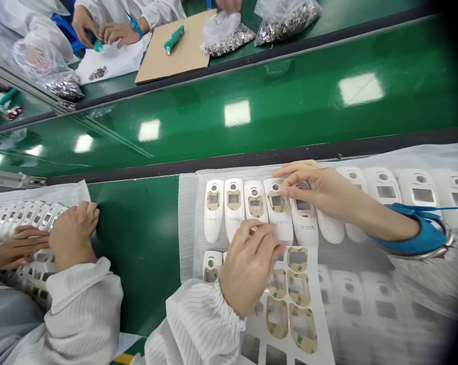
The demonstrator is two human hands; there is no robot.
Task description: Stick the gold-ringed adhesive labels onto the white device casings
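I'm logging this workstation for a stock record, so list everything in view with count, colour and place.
casings: over ten, white, in rows before the person
tan stickers: at least five on the sticker sheet, more on casings
sticker sheet: one, white, over the lower casings
wrapping sheet: white, under the casings
neighbour's casings: many, white, far left
bench: green
belt: green, beyond the bench
bags of metal parts: three, clear, two top right, one upper left
cardboard: one, brown, top
green tool: one clearly seen, on the cardboard
loose parts: pile, silvery, on white paper
co-workers' hands: several, left and top
wristband: blue, right wrist
left hand: one, by the sticker sheet
right hand: one, over the upper row
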